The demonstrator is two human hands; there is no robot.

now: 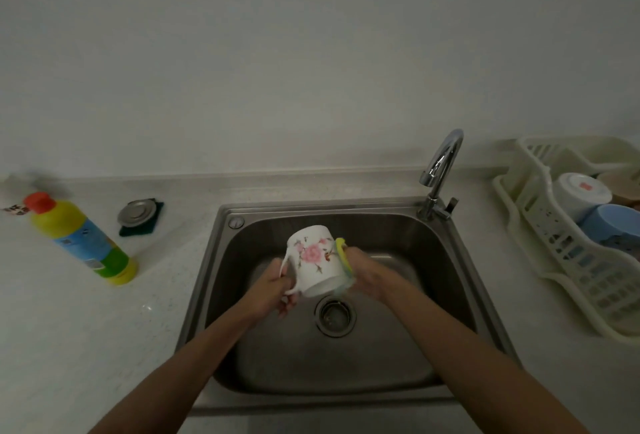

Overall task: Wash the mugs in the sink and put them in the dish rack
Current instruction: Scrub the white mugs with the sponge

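Now, you stand at a pale counter with a steel sink set into it and a cream dish rack to your right, which has other cups in it. Over the basin, just above the drain, you hold a white flowered mug, tilted with its mouth toward you. Your left hand curls round its handle. Your right hand grips a yellow sponge pressed against the mug's side. You seem mid-scrub. Next likely comes a rinse under the tap, which shows no running water, then a reach right to the rack.
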